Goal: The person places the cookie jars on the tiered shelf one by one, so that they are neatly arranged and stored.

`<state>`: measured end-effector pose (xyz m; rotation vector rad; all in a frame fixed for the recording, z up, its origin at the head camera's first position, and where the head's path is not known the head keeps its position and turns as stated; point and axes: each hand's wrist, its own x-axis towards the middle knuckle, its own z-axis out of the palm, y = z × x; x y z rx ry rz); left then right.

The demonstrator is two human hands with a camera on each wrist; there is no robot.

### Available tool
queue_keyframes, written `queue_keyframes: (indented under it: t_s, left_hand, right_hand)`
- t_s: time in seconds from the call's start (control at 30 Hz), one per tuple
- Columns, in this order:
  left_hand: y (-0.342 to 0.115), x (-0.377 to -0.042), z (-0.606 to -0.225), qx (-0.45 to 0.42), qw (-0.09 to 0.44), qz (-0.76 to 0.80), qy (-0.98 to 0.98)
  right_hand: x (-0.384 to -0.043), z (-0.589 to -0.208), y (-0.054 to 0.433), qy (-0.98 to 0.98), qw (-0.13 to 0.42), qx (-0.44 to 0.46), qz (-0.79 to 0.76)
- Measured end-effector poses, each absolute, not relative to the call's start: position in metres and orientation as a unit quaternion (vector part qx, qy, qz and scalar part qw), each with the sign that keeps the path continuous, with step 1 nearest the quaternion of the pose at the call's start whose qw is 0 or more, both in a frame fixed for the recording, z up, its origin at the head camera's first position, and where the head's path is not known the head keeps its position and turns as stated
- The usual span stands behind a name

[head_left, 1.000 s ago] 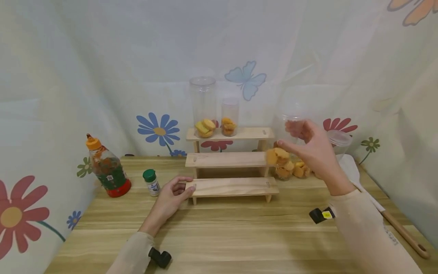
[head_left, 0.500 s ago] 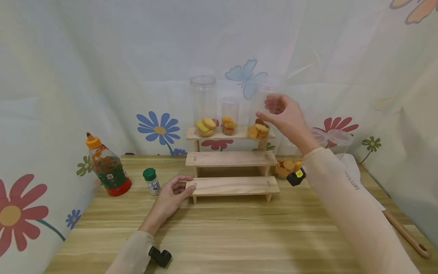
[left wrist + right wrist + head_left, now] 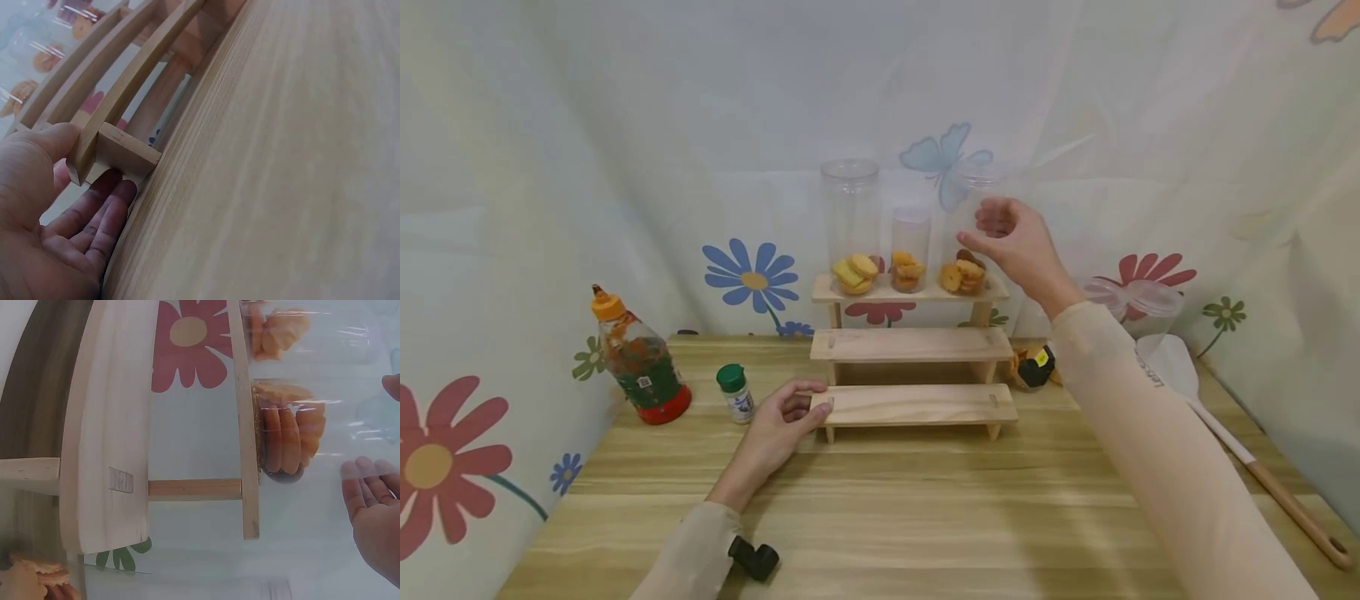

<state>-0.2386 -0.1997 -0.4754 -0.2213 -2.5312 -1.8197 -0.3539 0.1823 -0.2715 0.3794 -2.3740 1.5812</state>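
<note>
A three-tier wooden display stand stands on the table. My left hand grips the left end of its lowest tier; in the left wrist view the thumb lies against the board and curled fingers are below. On the top tier, at the right, stands a clear plastic jar with cookies at its bottom. My right hand holds this jar from the right, thumb and fingers on either side. Left of it stand a shorter cookie jar and a tall one.
More clear jars stand right of the stand, partly behind my right arm. A spatula lies along the table's right side. On the left are a green-capped shaker and a squeeze bottle with an orange cap.
My right hand has carried the jar left and up from the right of the stand onto the top tier, then shifted it slightly left. The left hand has stayed on the stand.
</note>
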Motion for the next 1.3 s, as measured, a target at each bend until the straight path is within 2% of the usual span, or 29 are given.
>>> queue_keyframes:
  t_s: [0.53, 0.97, 1.3]
  left_hand:
    - [-0.199, -0.238, -0.473, -0.069, 0.005, -0.582, -0.810]
    - [-0.201, -0.239, -0.474, -0.070, 0.011, -0.578, -0.813]
    - [-0.200, -0.240, -0.478, -0.065, 0.010, -0.578, -0.813]
  right_hand:
    - [-0.341, -0.272, 0.192, -0.836, 0.128, 0.134, 0.516]
    - [-0.291, -0.276, 0.220, -0.808, 0.198, 0.144, 0.536]
    - [-0.238, -0.287, 0.263, -0.796, 0.261, 0.091, 0.538]
